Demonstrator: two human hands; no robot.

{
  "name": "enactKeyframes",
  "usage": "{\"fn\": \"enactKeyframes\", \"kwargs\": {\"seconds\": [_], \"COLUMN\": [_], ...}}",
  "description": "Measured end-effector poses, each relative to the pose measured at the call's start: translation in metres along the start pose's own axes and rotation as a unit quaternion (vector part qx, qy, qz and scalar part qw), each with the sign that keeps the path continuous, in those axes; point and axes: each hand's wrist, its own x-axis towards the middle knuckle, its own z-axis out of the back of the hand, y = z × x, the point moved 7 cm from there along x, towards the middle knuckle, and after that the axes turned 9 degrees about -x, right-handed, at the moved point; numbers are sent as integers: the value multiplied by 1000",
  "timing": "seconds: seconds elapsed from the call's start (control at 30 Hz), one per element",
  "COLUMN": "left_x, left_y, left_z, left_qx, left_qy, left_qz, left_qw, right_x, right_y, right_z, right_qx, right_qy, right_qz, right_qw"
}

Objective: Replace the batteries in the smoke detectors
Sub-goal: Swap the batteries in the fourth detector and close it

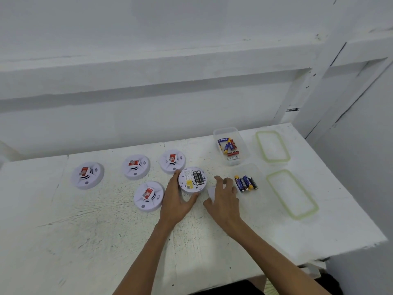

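A white smoke detector (pixel 192 180) lies back-up on the table, its battery bay uncovered with two black batteries (pixel 197 177) in it. My left hand (pixel 176 201) grips this detector round its left and near edge. Just to the right, my right hand (pixel 224 198) holds a small white battery cover (pixel 212 192) between thumb and curled fingers. Beyond the right fingertips, several blue and black loose batteries (pixel 246 183) lie in a clear container (pixel 259 171). A second clear container (pixel 225 131) farther back holds several blue and red batteries (pixel 228 145).
Several more smoke detectors sit face-up with red labels: far left (pixel 87 175), middle back (pixel 136 166), behind my left hand (pixel 172 161), and nearer left (pixel 148 195). Two green-rimmed lids (pixel 273 145) (pixel 292 193) lie at the right. The table's right edge (pixel 361 209) is close.
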Motion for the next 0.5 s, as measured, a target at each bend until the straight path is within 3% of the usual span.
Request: {"fn": "enactKeyframes", "kwargs": {"seconds": [0.17, 0.5], "left_x": [1, 2], "left_y": [1, 6], "left_z": [0, -1], "left_qx": [-18, -7], "left_qy": [2, -1], "left_qz": [5, 20], "left_qw": [1000, 1000], "right_x": [0, -3], "right_y": [-3, 9], "right_z": [5, 20], "right_qx": [152, 222], "right_qy": [-39, -94], "right_qz": [-37, -9], "right_qw": [987, 970]}}
